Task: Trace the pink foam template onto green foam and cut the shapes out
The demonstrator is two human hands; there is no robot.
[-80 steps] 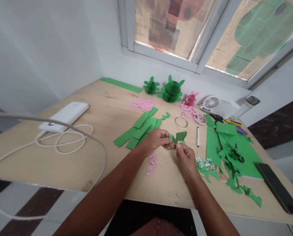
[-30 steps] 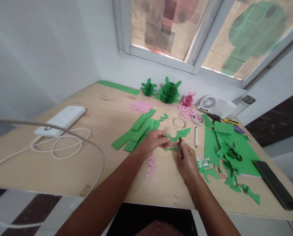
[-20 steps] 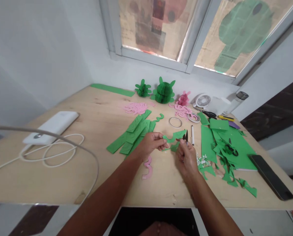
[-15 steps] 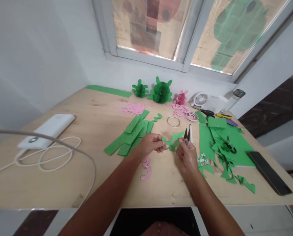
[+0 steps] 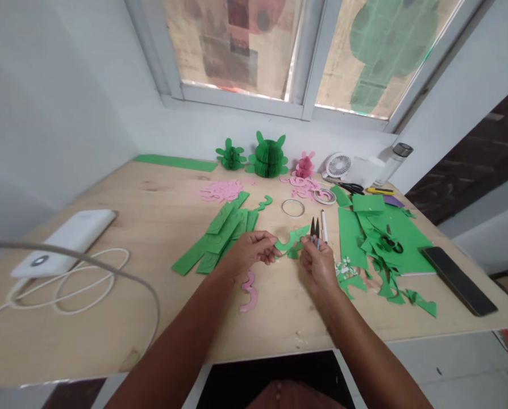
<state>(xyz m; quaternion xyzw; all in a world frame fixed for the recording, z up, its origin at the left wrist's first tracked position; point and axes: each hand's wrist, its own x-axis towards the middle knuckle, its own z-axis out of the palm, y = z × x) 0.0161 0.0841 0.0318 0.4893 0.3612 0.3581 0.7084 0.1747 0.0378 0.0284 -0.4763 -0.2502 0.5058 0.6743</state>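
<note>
My left hand [image 5: 254, 250] pinches the left end of a curved green paper piece [image 5: 284, 244] above the middle of the table. Close on its right, my right hand [image 5: 317, 261] is closed round small scissors [image 5: 315, 228], whose dark blades point away from me, slightly apart. The fingertips of that hand also touch the green paper. A wavy pink paper piece [image 5: 249, 295] lies just below my left hand. Green paper strips [image 5: 220, 241] are stacked to the left, and a small wavy green cutout [image 5: 265, 203] lies beyond them.
Green sheets and scraps [image 5: 399, 238] cover the right side, with a black phone [image 5: 458, 279] beside them. A white pen [image 5: 324, 226] and a ring [image 5: 292, 208] lie beyond my hands. At left sit a white power bank [image 5: 64, 241] and cable. Paper figures [image 5: 269, 159] stand along the wall.
The camera view has turned, so the table appears tilted and shifted left. The green paper has turned slightly between my hands, and its curved left end shows more. Both hands keep their holds.
</note>
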